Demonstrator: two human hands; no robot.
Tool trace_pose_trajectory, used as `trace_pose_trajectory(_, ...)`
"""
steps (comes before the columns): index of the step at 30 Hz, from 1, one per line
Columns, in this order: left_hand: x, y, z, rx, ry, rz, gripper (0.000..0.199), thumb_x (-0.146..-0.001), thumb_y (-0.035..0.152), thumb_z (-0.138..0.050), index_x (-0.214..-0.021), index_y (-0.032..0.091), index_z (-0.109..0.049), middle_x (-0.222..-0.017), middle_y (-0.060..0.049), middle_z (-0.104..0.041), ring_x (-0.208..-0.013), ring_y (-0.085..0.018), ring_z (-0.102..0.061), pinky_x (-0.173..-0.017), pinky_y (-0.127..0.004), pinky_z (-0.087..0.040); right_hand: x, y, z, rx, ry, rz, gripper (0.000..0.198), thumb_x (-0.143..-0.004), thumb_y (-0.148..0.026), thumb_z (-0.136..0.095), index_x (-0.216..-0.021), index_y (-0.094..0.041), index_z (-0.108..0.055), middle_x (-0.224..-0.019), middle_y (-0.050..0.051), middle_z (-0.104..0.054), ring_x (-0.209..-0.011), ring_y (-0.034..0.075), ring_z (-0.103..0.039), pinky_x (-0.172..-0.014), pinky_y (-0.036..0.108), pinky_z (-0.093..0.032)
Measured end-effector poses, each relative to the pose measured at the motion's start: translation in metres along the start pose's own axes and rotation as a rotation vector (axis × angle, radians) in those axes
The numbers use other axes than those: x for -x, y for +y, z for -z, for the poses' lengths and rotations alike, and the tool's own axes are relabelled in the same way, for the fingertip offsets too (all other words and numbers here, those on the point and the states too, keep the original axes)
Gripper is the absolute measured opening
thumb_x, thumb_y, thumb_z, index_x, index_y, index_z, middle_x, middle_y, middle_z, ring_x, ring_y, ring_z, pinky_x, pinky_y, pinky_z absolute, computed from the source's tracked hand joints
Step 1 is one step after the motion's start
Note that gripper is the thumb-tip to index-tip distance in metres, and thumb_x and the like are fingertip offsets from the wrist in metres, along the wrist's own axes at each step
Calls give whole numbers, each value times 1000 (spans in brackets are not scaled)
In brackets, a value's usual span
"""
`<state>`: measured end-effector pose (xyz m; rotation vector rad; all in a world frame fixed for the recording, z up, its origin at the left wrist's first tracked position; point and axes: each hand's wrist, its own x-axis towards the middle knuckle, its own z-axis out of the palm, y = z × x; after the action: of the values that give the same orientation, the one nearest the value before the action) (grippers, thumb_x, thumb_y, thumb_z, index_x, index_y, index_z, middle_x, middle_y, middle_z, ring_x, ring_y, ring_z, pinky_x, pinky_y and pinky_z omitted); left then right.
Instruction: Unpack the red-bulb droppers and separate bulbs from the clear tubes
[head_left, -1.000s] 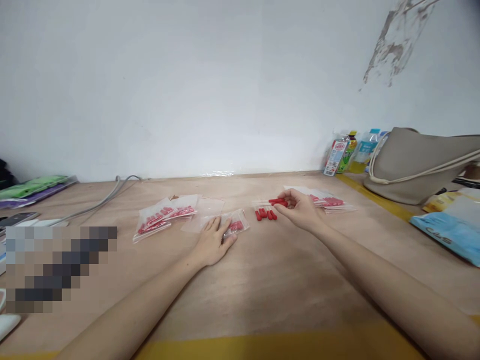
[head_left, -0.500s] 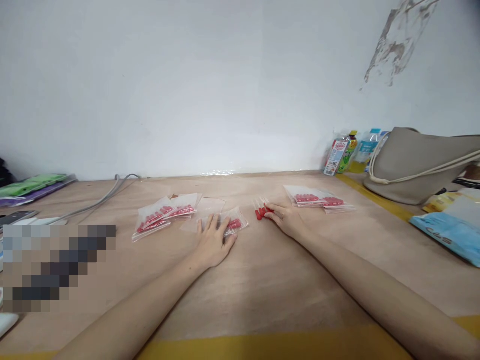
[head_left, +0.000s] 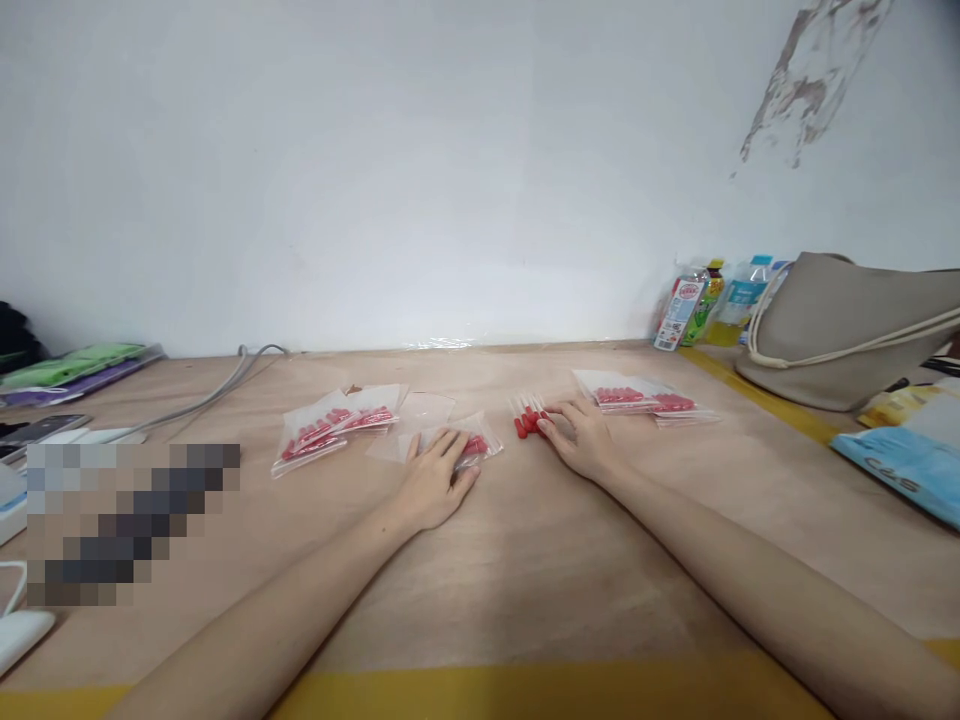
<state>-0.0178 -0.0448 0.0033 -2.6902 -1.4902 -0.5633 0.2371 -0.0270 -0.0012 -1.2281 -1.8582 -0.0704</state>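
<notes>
My left hand (head_left: pixel 433 482) lies with fingers spread over a clear zip bag (head_left: pixel 491 440) that holds red pieces, covering part of it. To its right, my right hand (head_left: pixel 585 440) has thumb and forefinger closed at the right end of a small row of red-tipped clear sticks (head_left: pixel 527 418) on the table. The fingers hide part of that row. Left of my left hand, filled zip bags with red pieces (head_left: pixel 315 432) overlap each other. More filled bags (head_left: pixel 622 393) lie just beyond my right hand.
The wooden table (head_left: pixel 480 600) has yellow tape along its near edge. At right are a grey bag (head_left: pixel 847 330), drink bottles (head_left: pixel 697 305) and a blue packet (head_left: pixel 896 475). A grey cable (head_left: pixel 202 400) and green and purple packages (head_left: pixel 75 370) lie at left.
My right fingers have shifted slightly at the row of red-tipped sticks. My left hand stays on the bag with its fingers drawn in a little. The whole view has shifted slightly.
</notes>
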Motion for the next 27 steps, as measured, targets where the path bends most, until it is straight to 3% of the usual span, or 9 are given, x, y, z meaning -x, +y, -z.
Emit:
trace_pose_trajectory(5, 0, 2, 6, 58, -15, -71, 42, -89, 42, -32, -124, 23, -43, -127, -5, -51, -122, -23, -39, -104, -52, -18, -1, -33, -5, 1, -180, 97, 14, -79, -26, -52, -85, -22, -65, -84, 5, -62, -84, 19, -52, -81, 35, -36)
trace_pose_trajectory(9, -1, 0, 6, 128, -28, -114, 40, -92, 35, -26, -123, 21, -46, -122, -5, -55, -119, -20, -44, -102, -45, -27, -9, -52, -15, -21, -335, 93, 13, -78, -24, -55, -82, -23, -66, -80, 3, -62, -83, 18, -51, -80, 34, -34)
trace_pose_trajectory(17, -3, -3, 3, 200, -37, -114, 44, -90, 34, -32, -129, 15, -39, -130, -9, -46, -119, -20, -42, -102, -39, -33, -11, -59, -13, 114, -536, 244, 24, -77, -44, -56, -80, -21, -63, -84, 5, -58, -85, 20, -47, -78, 36, -29)
trace_pose_trajectory(21, -3, -3, 3, 205, -28, -121, 44, -91, 34, -31, -130, 17, -38, -130, -8, -46, -120, -20, -42, -101, -38, -34, -11, -59, -17, 63, -554, 185, 19, -74, -35, -61, -84, -20, -58, -88, 5, -57, -87, 20, -47, -75, 33, -31)
trace_pose_trajectory(27, -3, -4, 1, 211, -8, -126, 44, -91, 34, -31, -131, 19, -36, -130, -8, -46, -118, -20, -43, -100, -39, -35, -8, -60, -26, -99, -453, 80, 13, -72, -19, -60, -82, -20, -53, -84, 1, -58, -80, 16, -50, -73, 30, -34)
